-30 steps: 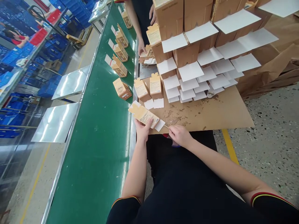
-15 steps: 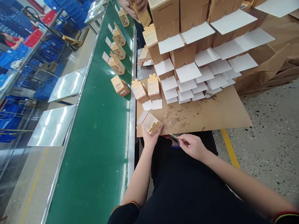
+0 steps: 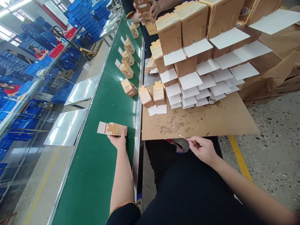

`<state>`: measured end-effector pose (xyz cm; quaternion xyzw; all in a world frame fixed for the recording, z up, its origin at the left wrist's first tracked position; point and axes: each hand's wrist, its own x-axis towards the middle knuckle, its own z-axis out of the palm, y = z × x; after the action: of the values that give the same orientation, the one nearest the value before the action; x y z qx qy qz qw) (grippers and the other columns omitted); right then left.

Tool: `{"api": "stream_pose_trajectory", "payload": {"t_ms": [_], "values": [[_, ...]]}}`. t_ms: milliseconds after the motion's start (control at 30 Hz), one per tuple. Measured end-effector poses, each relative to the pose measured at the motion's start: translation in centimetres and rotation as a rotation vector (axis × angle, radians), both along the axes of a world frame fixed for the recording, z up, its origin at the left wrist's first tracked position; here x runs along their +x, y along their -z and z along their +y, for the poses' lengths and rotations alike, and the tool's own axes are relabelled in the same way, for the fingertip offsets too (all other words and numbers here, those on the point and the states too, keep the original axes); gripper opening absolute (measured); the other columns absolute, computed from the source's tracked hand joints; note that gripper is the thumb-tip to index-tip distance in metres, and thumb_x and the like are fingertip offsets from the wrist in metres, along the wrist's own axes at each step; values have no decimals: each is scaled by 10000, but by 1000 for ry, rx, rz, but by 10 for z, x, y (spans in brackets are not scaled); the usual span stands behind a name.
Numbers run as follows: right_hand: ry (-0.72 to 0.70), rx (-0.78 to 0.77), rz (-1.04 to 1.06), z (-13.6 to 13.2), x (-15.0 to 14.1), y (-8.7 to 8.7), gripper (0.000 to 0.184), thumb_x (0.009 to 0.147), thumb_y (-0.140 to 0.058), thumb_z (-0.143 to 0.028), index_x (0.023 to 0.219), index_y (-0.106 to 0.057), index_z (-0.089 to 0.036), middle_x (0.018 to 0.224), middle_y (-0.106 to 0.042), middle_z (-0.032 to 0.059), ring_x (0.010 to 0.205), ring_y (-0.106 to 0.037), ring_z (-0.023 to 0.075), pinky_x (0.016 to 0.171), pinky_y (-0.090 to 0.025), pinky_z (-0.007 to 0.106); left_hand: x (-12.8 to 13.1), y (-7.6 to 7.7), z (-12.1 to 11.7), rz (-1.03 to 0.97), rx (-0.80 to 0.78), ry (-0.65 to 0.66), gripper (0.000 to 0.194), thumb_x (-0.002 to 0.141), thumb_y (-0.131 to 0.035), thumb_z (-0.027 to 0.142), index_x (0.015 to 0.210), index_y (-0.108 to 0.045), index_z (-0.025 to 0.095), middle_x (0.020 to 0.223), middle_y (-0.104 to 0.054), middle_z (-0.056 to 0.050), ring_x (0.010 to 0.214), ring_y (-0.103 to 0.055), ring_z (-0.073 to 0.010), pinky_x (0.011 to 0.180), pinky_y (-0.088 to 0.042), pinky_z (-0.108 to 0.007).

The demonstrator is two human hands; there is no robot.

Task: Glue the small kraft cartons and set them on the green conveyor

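Over the green conveyor belt [image 3: 103, 168], my left hand [image 3: 118, 142] grips a small brown cardboard box [image 3: 117, 129]. The box's white flap with a red strip points left. My right hand [image 3: 202, 149], near the front edge of the brown cardboard sheet [image 3: 211, 123], pinches a thin pale stick like a cotton swab [image 3: 183, 137]. Two boxes with raised tabs, one of them this box [image 3: 159, 93], stand on the sheet with white flaps folded out toward me. Dark wet-looking marks lie on the sheet between them and my right hand.
Stacked brown boxes [image 3: 194, 28] with white flaps sticking out rise at the back right. Several boxes, such as this one [image 3: 128, 87], stand along the belt. A co-worker's hands [image 3: 150, 12] hold a box at the far end. A roll of clear tape [image 3: 212, 100] lies by the stack.
My left hand has carried its box left from the cardboard sheet to over the belt, turning it sideways. My right hand still pinches the stick. The camera view has shifted.
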<state>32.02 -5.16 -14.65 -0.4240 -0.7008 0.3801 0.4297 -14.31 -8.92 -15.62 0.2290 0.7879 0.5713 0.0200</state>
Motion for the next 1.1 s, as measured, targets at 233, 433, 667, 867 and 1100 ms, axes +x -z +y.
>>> {"api": "stream_pose_trajectory", "payload": {"t_ms": [233,433,667,867,1100], "values": [[-27,-17,28,6,-10,-3,205,1038,-694,-310,869,-794,-253,596,-629,-29,473,-549,122,469,-490,250,-23,-5,29,-105,-98,-10,832,675,-1025,273,1285,-460,242,1422,-670,-151,1428,-706,-339,1280,-538,-547],[159,39,-10,5,41,-9,144,1030,-739,-297,917,-823,-268,647,-680,-19,485,-605,138,480,-522,271,4,-16,12,79,-75,-233,963,714,-1000,279,1467,-401,259,1562,-484,-165,1595,-503,-351,1370,-412,-551],[354,-6,-49,1,73,-10,221,1044,-747,-429,907,-811,-268,656,-684,13,535,-647,182,535,-581,326,58,-34,99,-125,73,188,421,1016,-667,534,1320,-584,255,1348,-620,-110,1316,-675,-281,1173,-570,-462],[386,69,-148,48,66,-21,229,1004,-714,-416,880,-788,-238,636,-647,-3,534,-594,151,561,-526,296,88,-45,219,-544,-231,484,442,907,-875,519,1175,-727,200,1335,-769,-184,1399,-710,-391,1252,-540,-575],[413,41,-427,140,89,-36,144,917,-744,-168,805,-680,-232,651,-639,-7,622,-559,145,667,-460,311,103,-19,120,-542,193,550,607,801,-938,475,1331,-740,255,1521,-760,-145,1486,-695,-372,1275,-556,-579]]}}
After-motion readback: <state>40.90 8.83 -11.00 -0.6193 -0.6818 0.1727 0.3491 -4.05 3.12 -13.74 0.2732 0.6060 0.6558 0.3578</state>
